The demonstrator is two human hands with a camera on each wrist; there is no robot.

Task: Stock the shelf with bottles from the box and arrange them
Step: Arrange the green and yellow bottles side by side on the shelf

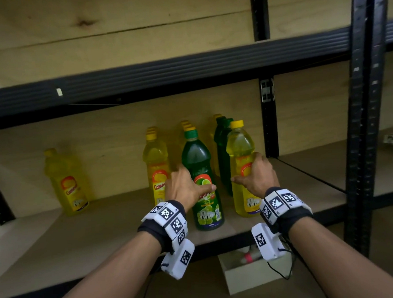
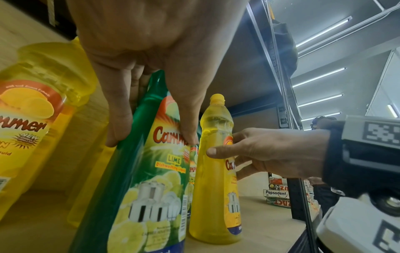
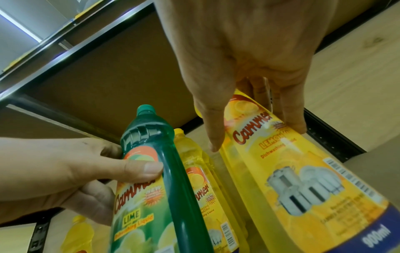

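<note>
On the shelf (image 1: pixel 308 188), left hand (image 1: pixel 184 186) grips green bottle (image 1: pixel 201 162), right hand (image 1: pixel 257 175) grips yellow bottle (image 1: pixel 240 146).

Plywood back wall (image 1: pixel 114 27), black metal upright (image 1: pixel 363 115), ceiling strip lights (image 2: pixel 320 78).

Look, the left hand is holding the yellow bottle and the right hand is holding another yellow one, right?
Not quite. The left hand holds the green lime bottle, as the head view shows. The right hand does hold a yellow bottle.
</note>
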